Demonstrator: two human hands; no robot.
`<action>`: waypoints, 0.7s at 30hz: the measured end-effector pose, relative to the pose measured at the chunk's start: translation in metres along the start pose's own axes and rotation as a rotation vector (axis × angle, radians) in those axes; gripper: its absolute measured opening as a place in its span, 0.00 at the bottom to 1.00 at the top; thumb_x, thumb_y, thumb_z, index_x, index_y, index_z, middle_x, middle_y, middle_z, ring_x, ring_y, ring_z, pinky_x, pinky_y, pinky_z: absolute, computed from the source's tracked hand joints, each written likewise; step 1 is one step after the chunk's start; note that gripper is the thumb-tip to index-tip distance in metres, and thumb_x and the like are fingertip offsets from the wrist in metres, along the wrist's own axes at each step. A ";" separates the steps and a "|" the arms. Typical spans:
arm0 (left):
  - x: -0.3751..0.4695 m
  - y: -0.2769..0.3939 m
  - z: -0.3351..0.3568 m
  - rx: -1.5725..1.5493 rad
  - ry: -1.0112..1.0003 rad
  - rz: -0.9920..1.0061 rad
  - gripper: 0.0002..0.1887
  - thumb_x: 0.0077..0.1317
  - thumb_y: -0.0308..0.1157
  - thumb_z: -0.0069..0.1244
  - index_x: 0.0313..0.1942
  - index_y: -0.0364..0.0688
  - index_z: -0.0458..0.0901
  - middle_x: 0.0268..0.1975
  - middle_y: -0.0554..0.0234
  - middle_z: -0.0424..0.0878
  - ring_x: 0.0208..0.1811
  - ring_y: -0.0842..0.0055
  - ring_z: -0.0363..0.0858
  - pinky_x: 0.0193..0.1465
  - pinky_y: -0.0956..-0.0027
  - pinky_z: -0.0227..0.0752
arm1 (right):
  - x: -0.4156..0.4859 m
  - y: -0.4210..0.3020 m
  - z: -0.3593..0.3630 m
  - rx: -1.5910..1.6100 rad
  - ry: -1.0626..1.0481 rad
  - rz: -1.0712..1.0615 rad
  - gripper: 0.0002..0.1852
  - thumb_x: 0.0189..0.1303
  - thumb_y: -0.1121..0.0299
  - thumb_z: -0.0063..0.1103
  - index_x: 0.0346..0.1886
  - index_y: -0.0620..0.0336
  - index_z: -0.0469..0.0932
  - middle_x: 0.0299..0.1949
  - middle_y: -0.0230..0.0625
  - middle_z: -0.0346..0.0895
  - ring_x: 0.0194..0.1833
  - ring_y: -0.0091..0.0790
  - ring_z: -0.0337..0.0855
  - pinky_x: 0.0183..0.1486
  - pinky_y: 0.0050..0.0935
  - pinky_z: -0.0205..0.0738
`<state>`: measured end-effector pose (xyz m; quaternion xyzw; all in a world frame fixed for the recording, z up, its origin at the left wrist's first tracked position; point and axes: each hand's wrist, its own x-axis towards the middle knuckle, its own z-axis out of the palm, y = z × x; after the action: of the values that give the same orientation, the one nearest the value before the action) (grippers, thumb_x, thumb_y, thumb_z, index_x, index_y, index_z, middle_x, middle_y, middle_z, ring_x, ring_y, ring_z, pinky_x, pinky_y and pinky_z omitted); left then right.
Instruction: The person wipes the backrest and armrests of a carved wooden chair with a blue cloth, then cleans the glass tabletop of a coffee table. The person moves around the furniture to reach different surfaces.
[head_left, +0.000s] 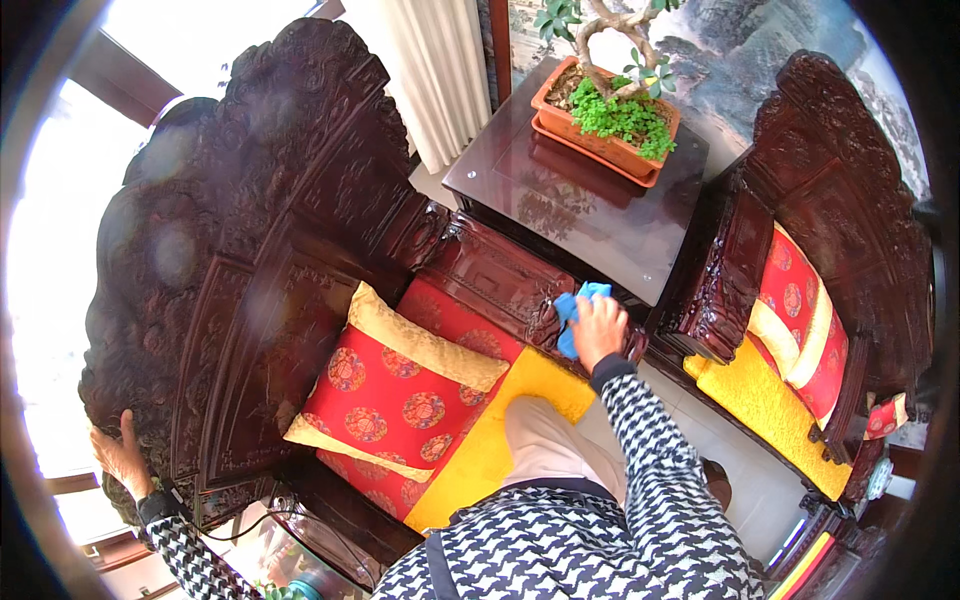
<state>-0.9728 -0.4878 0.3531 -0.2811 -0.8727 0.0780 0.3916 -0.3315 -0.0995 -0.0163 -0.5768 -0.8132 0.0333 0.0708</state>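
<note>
My right hand (598, 330) holds a crumpled blue cloth (568, 311) against the front end of the carved dark wood armrest (499, 262). At the far left, my left hand (122, 456) rests on the edge of the tall carved chair back (225, 165), thumb and fingers apart. Between the hands, a red cushion with gold ends and round motifs (405, 397) leans on the red seat pad (427, 300). A yellow cover (480, 450) lies along the front of the seat, with my knee on or over it.
Beyond the armrest stands a dark side table with a glossy top (637, 240), bearing an orange planter (600, 135) with a small tree. At the right is a second carved chair (832, 165) with a yellow cover (772, 420). A black cable (244, 534) hangs at the lower left.
</note>
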 end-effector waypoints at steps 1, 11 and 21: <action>0.000 0.000 0.000 -0.001 0.002 0.007 0.40 0.64 0.60 0.56 0.62 0.33 0.70 0.57 0.38 0.77 0.59 0.44 0.73 0.61 0.46 0.64 | 0.014 0.009 0.000 -0.014 0.019 0.015 0.23 0.54 0.60 0.71 0.53 0.51 0.76 0.49 0.38 0.74 0.55 0.45 0.72 0.53 0.49 0.64; -0.001 -0.012 0.012 0.037 0.050 0.023 0.43 0.65 0.60 0.55 0.69 0.36 0.63 0.63 0.39 0.74 0.64 0.46 0.72 0.65 0.47 0.62 | 0.021 -0.006 0.007 -0.104 -0.095 0.124 0.22 0.56 0.56 0.69 0.52 0.53 0.77 0.50 0.38 0.75 0.55 0.45 0.72 0.53 0.51 0.65; 0.004 0.012 -0.001 0.076 -0.028 -0.058 0.45 0.65 0.61 0.54 0.71 0.37 0.62 0.64 0.38 0.73 0.65 0.46 0.71 0.67 0.47 0.63 | -0.103 0.005 -0.025 0.120 0.046 -0.096 0.27 0.47 0.68 0.70 0.55 0.52 0.77 0.54 0.37 0.71 0.60 0.45 0.68 0.58 0.49 0.63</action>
<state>-0.9692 -0.4763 0.3518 -0.2397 -0.8821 0.1036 0.3921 -0.2893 -0.1951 0.0001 -0.5323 -0.8347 0.0652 0.1255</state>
